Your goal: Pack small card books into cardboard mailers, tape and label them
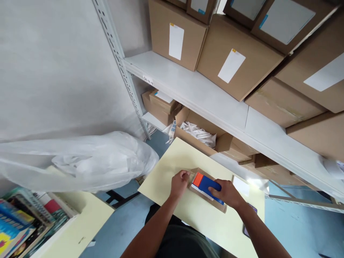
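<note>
On the pale yellow table (166, 168) lies a piece of brown cardboard packaging (222, 208). A blue box with an orange end (205, 183) rests in or on it; a white strip shows along its near side. My right hand (224, 191) grips the blue box from the right, its thumb lying across the top. At the left end of the cardboard, my left hand (180, 182) is closed in a pinch beside the orange end. Something thin and see-through or tan lies at those fingertips, too small to make out.
A phone (249, 219) lies under my right forearm, and a white sheet (241, 185) behind my right hand. Shelving (188, 84) with cartons (176, 34) rises behind the table. An open carton (194, 142) holds white strips. Plastic wrap (107, 157) and books (24, 218) are at left.
</note>
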Demonstrator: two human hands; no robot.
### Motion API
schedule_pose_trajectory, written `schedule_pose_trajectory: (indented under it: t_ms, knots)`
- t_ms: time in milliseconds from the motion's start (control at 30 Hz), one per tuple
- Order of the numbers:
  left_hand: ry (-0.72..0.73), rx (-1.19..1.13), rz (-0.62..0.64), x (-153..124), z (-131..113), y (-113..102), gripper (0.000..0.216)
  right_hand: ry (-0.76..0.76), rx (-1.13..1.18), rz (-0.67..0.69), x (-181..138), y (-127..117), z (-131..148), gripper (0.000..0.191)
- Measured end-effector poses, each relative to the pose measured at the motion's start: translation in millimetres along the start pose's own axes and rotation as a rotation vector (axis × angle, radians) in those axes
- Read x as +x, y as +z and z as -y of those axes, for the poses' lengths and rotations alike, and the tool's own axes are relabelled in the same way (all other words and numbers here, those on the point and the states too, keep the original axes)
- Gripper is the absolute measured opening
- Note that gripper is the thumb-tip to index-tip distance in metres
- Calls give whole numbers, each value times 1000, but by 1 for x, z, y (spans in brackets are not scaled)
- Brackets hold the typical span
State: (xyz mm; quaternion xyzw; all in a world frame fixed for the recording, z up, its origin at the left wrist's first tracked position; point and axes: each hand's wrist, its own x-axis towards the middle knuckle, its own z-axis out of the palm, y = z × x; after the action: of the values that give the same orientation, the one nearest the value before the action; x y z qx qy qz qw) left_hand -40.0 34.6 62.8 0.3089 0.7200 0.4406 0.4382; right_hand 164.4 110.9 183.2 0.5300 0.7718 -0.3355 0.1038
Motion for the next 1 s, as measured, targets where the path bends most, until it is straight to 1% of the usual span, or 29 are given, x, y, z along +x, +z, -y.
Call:
schedule_pose_trajectory:
  t_ms: [67,267,367,433,467,533,567,667,733,767,800,900,1000]
  knots:
    - [-5,-1,5,4,4,6,31,13,-11,-5,2,0,2,31]
    - [-77,202,120,18,12,19,27,56,-25,-4,7,-1,8,32]
    - [-65,281,148,24,17,14,22,73,-69,0,13,-2,12,33]
    - [-51,338,145,26,22,6,17,73,-89,-3,16,-2,13,35]
    - [-40,362,136,26,25,0,20,74,-90,-6,17,-2,13,35]
    - [41,360,139,21,31,-10,28,77,-73,-9,18,-1,12,36]
    - [120,329,168,18,32,-13,34,81,-60,-12,18,-1,11,36]
    - [397,204,355,10,27,-16,62,74,-24,-13,17,0,8,36]
    - [466,184,479,13,18,-12,81,67,-11,-15,17,-2,8,36]
    - [475,194,529,17,12,-9,86,64,-5,-12,17,-3,8,36]
    - [482,206,573,22,7,-6,87,64,2,-6,17,-5,8,36]
    - [547,255,668,39,-1,1,77,59,26,23,18,-8,9,37]
    - [600,349,672,45,0,0,74,61,65,64,18,-10,8,37]
